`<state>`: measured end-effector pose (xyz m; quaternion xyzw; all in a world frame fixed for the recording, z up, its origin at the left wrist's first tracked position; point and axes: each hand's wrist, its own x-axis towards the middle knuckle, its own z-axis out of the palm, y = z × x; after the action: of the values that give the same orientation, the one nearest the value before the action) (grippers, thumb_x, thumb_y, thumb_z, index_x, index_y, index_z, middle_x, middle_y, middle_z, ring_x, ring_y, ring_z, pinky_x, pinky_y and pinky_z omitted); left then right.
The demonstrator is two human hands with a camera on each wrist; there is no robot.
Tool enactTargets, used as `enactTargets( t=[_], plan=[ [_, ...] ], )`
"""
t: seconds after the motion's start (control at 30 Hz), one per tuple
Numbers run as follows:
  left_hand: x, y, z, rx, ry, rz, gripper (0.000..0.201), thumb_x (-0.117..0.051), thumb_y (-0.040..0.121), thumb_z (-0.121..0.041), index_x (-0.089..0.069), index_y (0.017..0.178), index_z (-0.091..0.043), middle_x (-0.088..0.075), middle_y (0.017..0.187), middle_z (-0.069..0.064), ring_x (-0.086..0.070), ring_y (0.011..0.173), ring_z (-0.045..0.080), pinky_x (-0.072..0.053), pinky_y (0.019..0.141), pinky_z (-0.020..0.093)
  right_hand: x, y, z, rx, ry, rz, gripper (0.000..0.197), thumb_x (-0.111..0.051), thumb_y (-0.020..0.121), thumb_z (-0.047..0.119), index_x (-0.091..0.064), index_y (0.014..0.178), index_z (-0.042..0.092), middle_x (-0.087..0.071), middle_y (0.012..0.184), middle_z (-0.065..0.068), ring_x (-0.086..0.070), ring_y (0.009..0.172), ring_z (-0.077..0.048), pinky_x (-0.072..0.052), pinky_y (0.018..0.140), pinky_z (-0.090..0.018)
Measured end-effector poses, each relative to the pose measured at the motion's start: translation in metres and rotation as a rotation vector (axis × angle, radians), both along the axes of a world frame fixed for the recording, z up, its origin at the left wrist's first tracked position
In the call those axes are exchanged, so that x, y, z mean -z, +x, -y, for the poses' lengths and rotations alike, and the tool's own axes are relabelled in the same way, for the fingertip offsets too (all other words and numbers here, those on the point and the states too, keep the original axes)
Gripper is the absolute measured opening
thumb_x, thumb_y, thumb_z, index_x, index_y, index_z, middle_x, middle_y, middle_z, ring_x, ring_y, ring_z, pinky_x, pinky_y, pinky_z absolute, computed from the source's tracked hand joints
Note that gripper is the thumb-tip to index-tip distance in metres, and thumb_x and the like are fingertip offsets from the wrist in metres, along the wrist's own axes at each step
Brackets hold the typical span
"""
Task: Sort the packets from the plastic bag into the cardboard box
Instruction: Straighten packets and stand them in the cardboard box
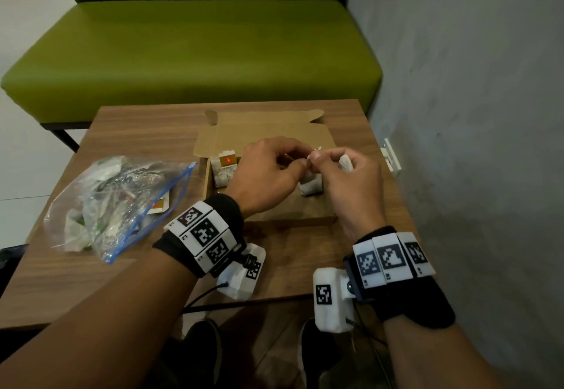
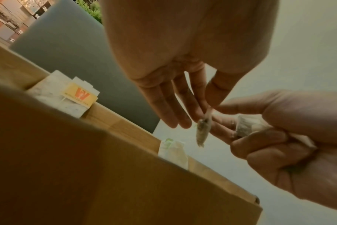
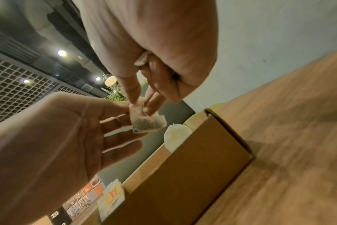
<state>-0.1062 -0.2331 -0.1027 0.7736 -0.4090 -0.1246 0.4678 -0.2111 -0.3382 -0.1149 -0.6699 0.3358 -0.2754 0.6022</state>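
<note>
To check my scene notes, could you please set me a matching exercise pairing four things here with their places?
1. plastic bag
2. tea bag
3. orange-labelled packet
4. green bench

a. behind the table
b. pinched between left hand and right hand
c. inside the cardboard box
d. on the table, left of the cardboard box

Pairs: 1-d, 2-b, 3-c, 4-a.

Two hands, the left hand (image 1: 262,172) and right hand (image 1: 351,181), meet above one open cardboard box (image 1: 283,214). One tea bag (image 3: 147,121) hangs between their fingertips; a second tea bag (image 2: 248,127) sits inside the right hand's curled fingers. One plastic bag (image 1: 116,202) lies left of them.
</note>
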Motion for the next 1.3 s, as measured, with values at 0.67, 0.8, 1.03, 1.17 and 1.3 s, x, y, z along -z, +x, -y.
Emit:
enactTargets(
  t=[0.67, 0.8, 1.03, 1.17, 1.3],
  plan=[
    [0.003, 0.012, 0.006, 0.098, 0.056, -0.317, 0.013, -0.069, 0.09, -0.012, -0.074, 0.102, -0.011, -0.075, 0.089, 0.012, -0.071, 0.086, 0.023, -0.057, 0.089, 0.044, 0.004, -0.002, 0.016, -0.104, 0.005, -0.035, 0.009, -0.071, 0.092, 0.021, -0.076, 0.088, 0.015, -0.076, 0.093, -0.003, -0.071, 0.093, -0.021, -0.058, 0.076, -0.03],
    [0.005, 0.012, 0.011, 0.062, 0.224, -0.288, 0.007, -0.074, 0.086, -0.016, -0.074, 0.094, -0.018, -0.072, 0.079, 0.0, -0.066, 0.076, 0.01, -0.051, 0.07, 0.031, 0.009, -0.002, 0.016, -0.073, -0.044, -0.11, 0.006, -0.071, 0.091, 0.024, -0.074, 0.086, 0.022, -0.074, 0.094, 0.004, -0.068, 0.092, -0.011, -0.053, 0.071, -0.026],
    [0.018, 0.015, 0.025, -0.113, 0.363, -0.233, 0.012, -0.081, 0.079, -0.024, -0.069, 0.078, -0.025, -0.07, 0.085, -0.003, -0.065, 0.087, 0.014, -0.053, 0.076, 0.031, 0.011, -0.004, 0.015, -0.025, -0.053, -0.238, 0.02, -0.061, 0.097, 0.039, -0.072, 0.093, 0.023, -0.068, 0.086, 0.008, -0.059, 0.081, -0.003, -0.046, 0.065, -0.025],
    [0.024, 0.014, 0.033, -0.176, 0.357, -0.311, 0.015, -0.083, 0.077, -0.021, -0.068, 0.078, -0.021, -0.07, 0.092, 0.002, -0.069, 0.091, 0.02, -0.06, 0.082, 0.039, 0.011, -0.003, 0.015, -0.028, -0.016, -0.243, 0.023, -0.06, 0.098, 0.04, -0.072, 0.093, 0.021, -0.07, 0.086, 0.006, -0.063, 0.081, -0.006, -0.047, 0.065, -0.025],
    [0.026, 0.013, 0.037, -0.201, 0.41, -0.19, 0.022, -0.083, 0.076, -0.023, -0.062, 0.081, -0.022, -0.066, 0.096, 0.0, -0.064, 0.094, 0.017, -0.057, 0.083, 0.033, 0.014, -0.005, 0.015, -0.036, -0.016, -0.275, 0.02, -0.061, 0.097, 0.039, -0.073, 0.095, 0.023, -0.07, 0.089, 0.008, -0.063, 0.087, -0.007, -0.052, 0.074, -0.029]
  ],
)
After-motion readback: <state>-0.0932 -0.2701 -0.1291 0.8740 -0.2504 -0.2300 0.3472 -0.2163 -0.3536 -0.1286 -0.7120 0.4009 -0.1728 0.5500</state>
